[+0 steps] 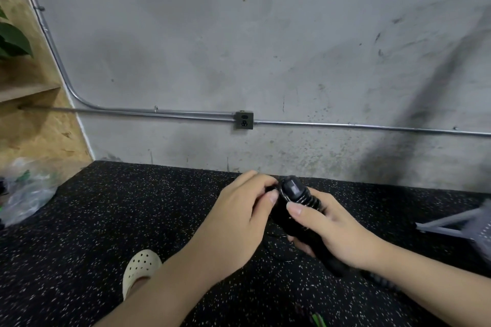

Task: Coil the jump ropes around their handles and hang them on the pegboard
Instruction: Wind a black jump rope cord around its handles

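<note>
Hiding handles (295, 194): right hand (332, 223)

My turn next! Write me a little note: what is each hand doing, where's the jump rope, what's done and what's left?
Right hand: grips the black jump rope handles, thumb on the coils.
Left hand: fingers curled at the handles' top end, guiding the rope.
Done: several turns wound near the top.
Left: a loose loop hangs below the hands, so finish coiling, then hang it. No pegboard is in view; only the grey wall and speckled floor.
</note>
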`<state>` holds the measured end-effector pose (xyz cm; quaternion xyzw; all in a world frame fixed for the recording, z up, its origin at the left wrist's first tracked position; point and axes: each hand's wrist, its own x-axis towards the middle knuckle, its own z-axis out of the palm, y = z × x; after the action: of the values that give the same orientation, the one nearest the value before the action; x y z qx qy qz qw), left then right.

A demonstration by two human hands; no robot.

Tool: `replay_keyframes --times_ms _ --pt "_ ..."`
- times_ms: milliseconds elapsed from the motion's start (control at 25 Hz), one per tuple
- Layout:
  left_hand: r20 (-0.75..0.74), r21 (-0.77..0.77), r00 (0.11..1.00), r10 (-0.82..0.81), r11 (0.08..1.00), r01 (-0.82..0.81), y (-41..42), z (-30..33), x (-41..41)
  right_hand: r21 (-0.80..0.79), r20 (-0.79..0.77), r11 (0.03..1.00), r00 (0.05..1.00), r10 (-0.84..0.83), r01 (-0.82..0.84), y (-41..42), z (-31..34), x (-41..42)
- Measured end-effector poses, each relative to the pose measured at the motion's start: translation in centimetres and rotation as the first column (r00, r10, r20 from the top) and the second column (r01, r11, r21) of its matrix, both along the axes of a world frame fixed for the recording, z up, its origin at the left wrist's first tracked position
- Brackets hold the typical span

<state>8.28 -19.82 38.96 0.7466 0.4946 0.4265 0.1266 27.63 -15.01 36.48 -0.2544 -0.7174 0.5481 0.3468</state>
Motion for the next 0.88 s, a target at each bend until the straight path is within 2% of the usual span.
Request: replay_keyframes --times_ms 120,360,480,640,760,880 --pt "0.092 0.03 0.995 0.033 0.999 -0.036 0.4 -0.4 0.4 -0.151 -0.046 0.988 0.999 0.014 -0.021 0.2 -0.5 0.2" --pt "0.322 -0.059 0.946 0.044 0.998 -0.027 0.1 -1.0 2.3 -0.261 -0.117 0.961 0.991 0.06 -0.089 0.0 -0.7 1.1" --pt "0.417 -0.183 0.909 0.008 0.98 0.075 -0.1 -0.3 2.9 -0.3 -0.129 0.946 0.988 0.085 -0.12 0.0 -0.7 1.6" --pt "0.619 -0.4 0.782 0.072 0.886 0.235 0.0 0.4 4.0 -0.284 -0.102 0.951 0.99 0.097 -0.122 -0.1 -1.1 2.7" --pt "0.666 -0.476 0.731 0.149 0.839 0.263 0.4 0.6 5.0 -0.282 -0.085 0.951 0.991 0.105 -0.125 -0.1 -1.6 3.6" --pt "0.662 -0.522 0.722 0.201 0.815 0.252 1.0 0.7 5.6 -0.307 -0.084 0.942 0.99 0.115 -0.136 0.1 -1.8 4.2"
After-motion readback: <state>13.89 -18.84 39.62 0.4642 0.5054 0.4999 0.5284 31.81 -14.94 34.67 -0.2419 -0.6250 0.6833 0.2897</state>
